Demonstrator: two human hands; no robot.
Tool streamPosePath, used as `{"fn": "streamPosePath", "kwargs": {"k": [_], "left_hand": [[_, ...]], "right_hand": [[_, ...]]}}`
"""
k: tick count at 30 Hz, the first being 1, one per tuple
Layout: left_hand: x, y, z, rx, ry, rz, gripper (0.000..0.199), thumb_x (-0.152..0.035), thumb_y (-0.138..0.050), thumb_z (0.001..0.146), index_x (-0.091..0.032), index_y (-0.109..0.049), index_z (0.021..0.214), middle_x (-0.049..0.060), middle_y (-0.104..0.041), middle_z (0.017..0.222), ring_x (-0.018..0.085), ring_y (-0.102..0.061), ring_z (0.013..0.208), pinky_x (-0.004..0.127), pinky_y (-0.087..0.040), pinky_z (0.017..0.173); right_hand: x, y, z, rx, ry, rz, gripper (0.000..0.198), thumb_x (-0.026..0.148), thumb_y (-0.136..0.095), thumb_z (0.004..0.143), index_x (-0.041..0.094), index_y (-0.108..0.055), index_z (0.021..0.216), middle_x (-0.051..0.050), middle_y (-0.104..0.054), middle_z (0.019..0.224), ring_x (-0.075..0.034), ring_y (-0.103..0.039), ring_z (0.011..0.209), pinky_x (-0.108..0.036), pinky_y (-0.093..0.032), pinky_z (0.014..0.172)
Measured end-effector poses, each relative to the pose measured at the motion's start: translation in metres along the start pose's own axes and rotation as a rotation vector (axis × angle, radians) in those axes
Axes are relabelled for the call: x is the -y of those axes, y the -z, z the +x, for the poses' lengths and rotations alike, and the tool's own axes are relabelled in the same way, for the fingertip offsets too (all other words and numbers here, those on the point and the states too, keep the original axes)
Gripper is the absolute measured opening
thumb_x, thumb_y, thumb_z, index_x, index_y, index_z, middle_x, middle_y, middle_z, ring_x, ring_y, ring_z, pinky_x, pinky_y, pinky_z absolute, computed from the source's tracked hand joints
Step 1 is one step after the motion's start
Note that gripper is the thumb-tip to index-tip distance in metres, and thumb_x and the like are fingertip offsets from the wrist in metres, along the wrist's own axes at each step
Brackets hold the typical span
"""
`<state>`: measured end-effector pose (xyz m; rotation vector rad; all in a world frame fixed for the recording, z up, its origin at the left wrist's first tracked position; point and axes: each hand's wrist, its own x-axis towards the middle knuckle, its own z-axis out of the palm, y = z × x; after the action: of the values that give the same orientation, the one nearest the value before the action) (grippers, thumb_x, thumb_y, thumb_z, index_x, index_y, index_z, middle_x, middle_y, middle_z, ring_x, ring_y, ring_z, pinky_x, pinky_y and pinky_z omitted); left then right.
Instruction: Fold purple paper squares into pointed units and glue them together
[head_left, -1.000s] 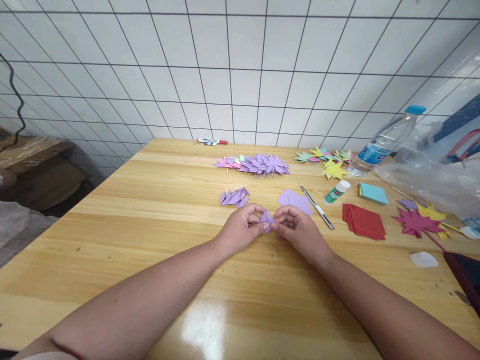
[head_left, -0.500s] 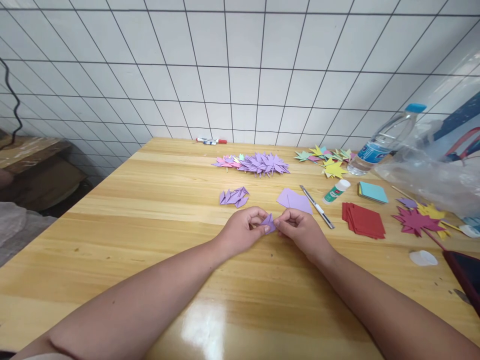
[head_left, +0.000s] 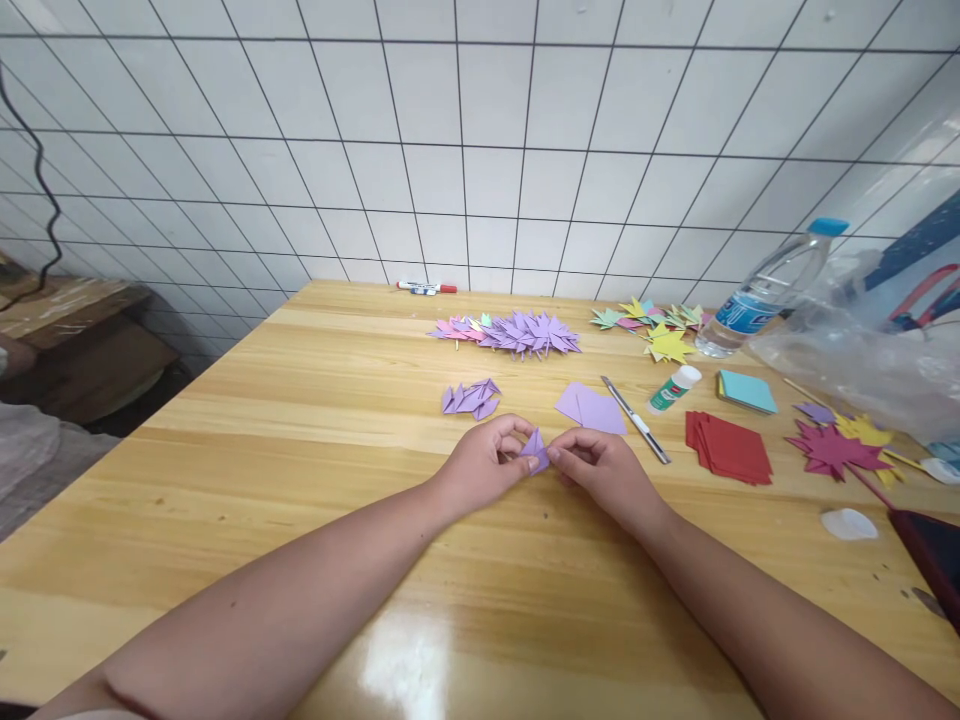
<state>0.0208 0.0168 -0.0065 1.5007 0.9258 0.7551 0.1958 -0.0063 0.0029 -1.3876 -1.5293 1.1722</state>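
Note:
A small folded piece of purple paper (head_left: 535, 452) is pinched between the thumb and fingers of my left hand (head_left: 491, 457). My right hand (head_left: 600, 467) has its thumb and forefinger closed on the right edge of the same paper. Just beyond my left hand lies a small group of folded purple pieces (head_left: 471, 398). Flat purple paper sheets (head_left: 591, 407) rest beyond my right hand, with a utility knife (head_left: 636, 420) slanting beside them. The fold's underside is hidden by my fingers.
Farther back lie pointed purple paper leaves (head_left: 529, 333), yellow and green ones (head_left: 667, 343), and markers (head_left: 426, 288). On the right are a glue stick (head_left: 673, 389), red sheets (head_left: 727, 447), blue sheets (head_left: 746, 390), a water bottle (head_left: 769, 290), a magenta leaf (head_left: 836, 449) and a phone (head_left: 930, 555).
The purple paper has tilted a little in my fingers, showing more of its folded face. My right fingers have shifted slightly along its edge. The whole view has moved slightly.

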Motion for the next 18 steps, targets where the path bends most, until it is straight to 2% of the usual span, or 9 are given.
{"fn": "streamPosePath", "kwargs": {"k": [4, 7, 11, 15, 18], "left_hand": [[0.0014, 0.0002, -0.0008, 0.028, -0.019, 0.041, 0.025, -0.028, -0.062, 0.073, -0.016, -0.053, 0.094, 0.001, -0.064, 0.069, 0.011, -0.055, 0.059, 0.021, -0.038, 0.057], [0.0018, 0.0003, 0.0002, 0.015, -0.018, 0.035, 0.026, -0.029, -0.062, 0.073, -0.017, -0.053, 0.094, 0.002, -0.066, 0.072, 0.011, -0.058, 0.062, 0.021, -0.039, 0.059], [0.0019, 0.0001, 0.0005, -0.014, -0.005, 0.033, 0.03, -0.03, -0.062, 0.074, -0.018, -0.05, 0.098, 0.002, -0.067, 0.073, 0.012, -0.058, 0.062, 0.021, -0.038, 0.057], [0.0018, -0.0006, -0.0023, 0.015, -0.055, 0.124, 0.034, -0.031, -0.061, 0.075, -0.02, -0.05, 0.105, -0.003, -0.061, 0.064, 0.009, -0.05, 0.053, 0.02, -0.035, 0.053], [0.0029, -0.0004, -0.0032, -0.03, -0.099, 0.19, 0.036, -0.027, -0.06, 0.075, -0.022, -0.049, 0.11, -0.004, -0.058, 0.064, 0.009, -0.049, 0.055, 0.02, -0.036, 0.055]], "right_hand": [[0.0012, 0.0003, -0.0002, -0.023, 0.005, -0.038, 0.022, 0.035, -0.063, 0.071, 0.017, -0.059, 0.06, 0.003, -0.051, 0.05, -0.009, -0.042, 0.047, -0.022, -0.032, 0.046], [-0.0005, -0.0002, 0.0003, -0.018, 0.009, -0.009, 0.017, 0.035, -0.063, 0.071, 0.017, -0.064, 0.071, 0.0, -0.06, 0.061, -0.011, -0.049, 0.053, -0.023, -0.038, 0.05], [-0.0023, -0.0016, 0.0011, 0.007, -0.002, 0.024, 0.023, 0.035, -0.063, 0.071, 0.019, -0.066, 0.087, -0.003, -0.068, 0.078, -0.014, -0.058, 0.063, -0.025, -0.043, 0.057], [-0.0007, -0.0019, 0.0011, 0.059, 0.008, -0.01, 0.014, 0.032, -0.06, 0.072, 0.018, -0.063, 0.075, -0.002, -0.066, 0.073, -0.015, -0.058, 0.065, -0.026, -0.044, 0.062], [0.0002, -0.0007, 0.0007, 0.061, 0.016, -0.082, 0.014, 0.031, -0.058, 0.073, 0.018, -0.057, 0.071, 0.001, -0.059, 0.066, -0.012, -0.053, 0.06, -0.023, -0.04, 0.057]]}}
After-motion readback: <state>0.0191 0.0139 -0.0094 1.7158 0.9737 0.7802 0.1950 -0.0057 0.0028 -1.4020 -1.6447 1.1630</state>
